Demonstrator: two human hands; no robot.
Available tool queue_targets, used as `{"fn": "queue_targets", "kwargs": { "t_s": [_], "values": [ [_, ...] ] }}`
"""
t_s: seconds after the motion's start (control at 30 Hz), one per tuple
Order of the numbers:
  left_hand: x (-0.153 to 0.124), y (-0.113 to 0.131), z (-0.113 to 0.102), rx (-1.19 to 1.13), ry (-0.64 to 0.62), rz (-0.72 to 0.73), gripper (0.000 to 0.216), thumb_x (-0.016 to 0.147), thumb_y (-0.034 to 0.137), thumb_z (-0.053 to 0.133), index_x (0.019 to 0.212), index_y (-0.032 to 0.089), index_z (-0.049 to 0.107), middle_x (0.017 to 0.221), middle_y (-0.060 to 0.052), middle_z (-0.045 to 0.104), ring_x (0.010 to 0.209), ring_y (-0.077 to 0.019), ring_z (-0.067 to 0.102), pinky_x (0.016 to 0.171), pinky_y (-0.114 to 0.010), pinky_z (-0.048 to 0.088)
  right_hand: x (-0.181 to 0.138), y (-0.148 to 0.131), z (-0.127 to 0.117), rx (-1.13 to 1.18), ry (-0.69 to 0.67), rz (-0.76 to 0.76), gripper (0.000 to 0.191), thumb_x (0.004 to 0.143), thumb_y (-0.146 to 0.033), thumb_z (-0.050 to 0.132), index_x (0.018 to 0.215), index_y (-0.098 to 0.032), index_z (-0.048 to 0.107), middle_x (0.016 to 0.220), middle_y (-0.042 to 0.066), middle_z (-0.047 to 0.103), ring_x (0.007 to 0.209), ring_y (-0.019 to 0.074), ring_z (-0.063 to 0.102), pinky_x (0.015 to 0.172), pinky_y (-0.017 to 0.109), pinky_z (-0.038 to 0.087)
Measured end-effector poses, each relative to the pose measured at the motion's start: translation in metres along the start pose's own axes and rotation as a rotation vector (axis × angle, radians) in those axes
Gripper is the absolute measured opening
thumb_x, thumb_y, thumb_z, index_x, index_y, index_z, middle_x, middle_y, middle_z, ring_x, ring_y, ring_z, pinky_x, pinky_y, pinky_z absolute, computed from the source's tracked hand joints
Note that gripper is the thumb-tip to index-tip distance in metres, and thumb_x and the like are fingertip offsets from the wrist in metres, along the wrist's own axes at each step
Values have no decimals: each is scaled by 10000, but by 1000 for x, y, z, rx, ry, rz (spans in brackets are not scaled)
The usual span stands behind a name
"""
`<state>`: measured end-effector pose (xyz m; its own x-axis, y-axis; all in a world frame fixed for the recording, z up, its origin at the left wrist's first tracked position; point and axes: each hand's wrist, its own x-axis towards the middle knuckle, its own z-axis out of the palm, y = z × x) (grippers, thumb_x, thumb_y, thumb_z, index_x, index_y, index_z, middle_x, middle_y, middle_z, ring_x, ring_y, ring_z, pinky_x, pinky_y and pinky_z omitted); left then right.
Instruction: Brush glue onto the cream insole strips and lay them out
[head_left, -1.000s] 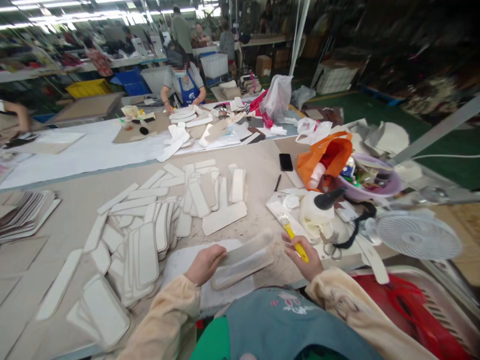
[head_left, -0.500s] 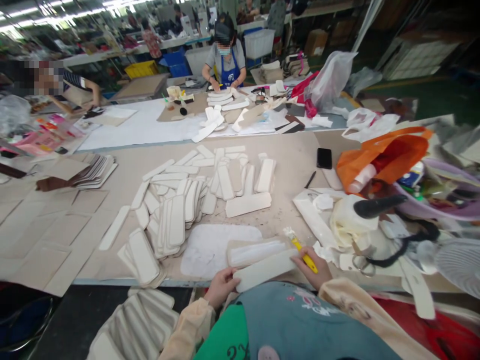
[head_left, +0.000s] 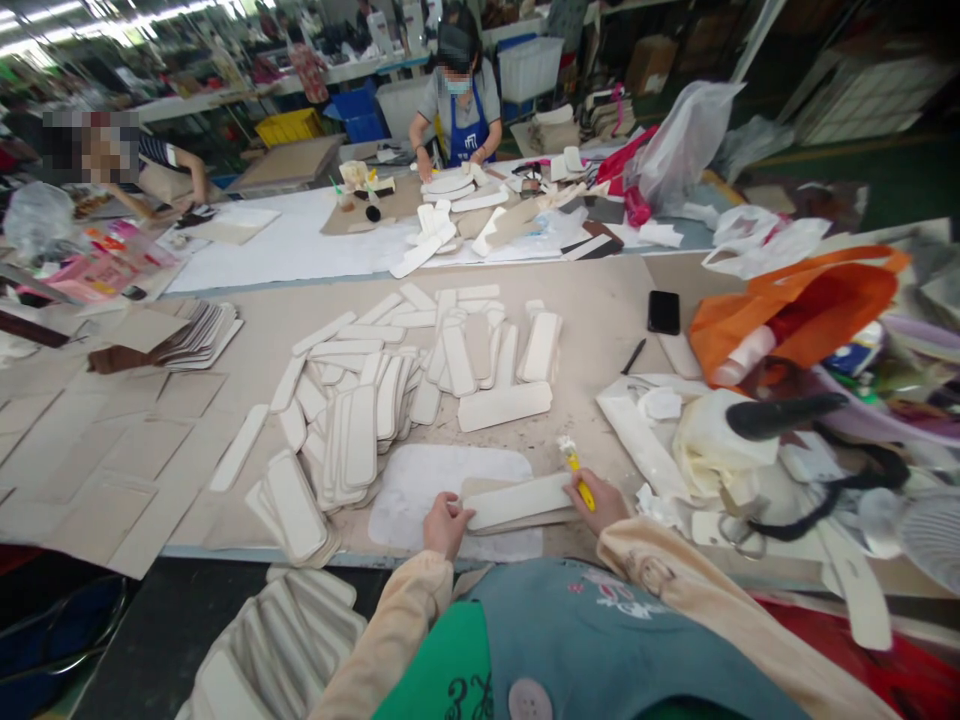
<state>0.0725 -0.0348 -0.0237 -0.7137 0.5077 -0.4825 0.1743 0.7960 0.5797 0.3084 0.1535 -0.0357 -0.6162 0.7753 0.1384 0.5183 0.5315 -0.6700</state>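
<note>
A long cream strip with rounded corners (head_left: 519,503) is stretched between my hands, over another such piece on a white sheet (head_left: 409,485). My left hand (head_left: 445,526) pinches its left end between thumb and fingers. My right hand (head_left: 602,505) is closed round a yellow-handled brush (head_left: 576,478) and also grips the strip's right end. White stuff coats the brush's bristles, which point away from me. Heaps of similar cream pieces (head_left: 352,430) lie beyond and to the left of the sheet.
A phone (head_left: 664,312), a black pen (head_left: 634,356) and an orange bag (head_left: 795,305) lie to the right. Close by stands a cream-smeared container (head_left: 720,440) with a dark handle. More pieces (head_left: 277,640) are stacked low at left. A co-worker (head_left: 457,100) sits across the table.
Both hands have moved forward, away from my body, bringing the strip over the piece on the white sheet. The brush has travelled along in my right hand.
</note>
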Motion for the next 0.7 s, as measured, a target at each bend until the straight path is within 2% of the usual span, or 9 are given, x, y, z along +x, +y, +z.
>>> {"fn": "queue_targets", "kwargs": {
  "t_s": [0.33, 0.7],
  "values": [
    [6, 4, 4, 135, -59, -8, 289, 767, 243, 653, 1032, 182, 555, 734, 4, 681, 741, -157, 647, 692, -252, 422, 0, 9, 6, -58, -15, 7, 147, 863, -336, 458, 763, -239, 505, 651, 0, 592, 574, 168, 564, 568, 263, 409],
    [10, 2, 4, 211, -67, 61, 207, 762, 283, 636, 949, 198, 610, 719, 13, 631, 722, -163, 623, 660, -257, 420, 0, 18, 11, -126, -42, -1, 44, 826, -264, 476, 815, -238, 509, 726, 19, 620, 649, 183, 589, 605, 276, 444]
  ]
}}
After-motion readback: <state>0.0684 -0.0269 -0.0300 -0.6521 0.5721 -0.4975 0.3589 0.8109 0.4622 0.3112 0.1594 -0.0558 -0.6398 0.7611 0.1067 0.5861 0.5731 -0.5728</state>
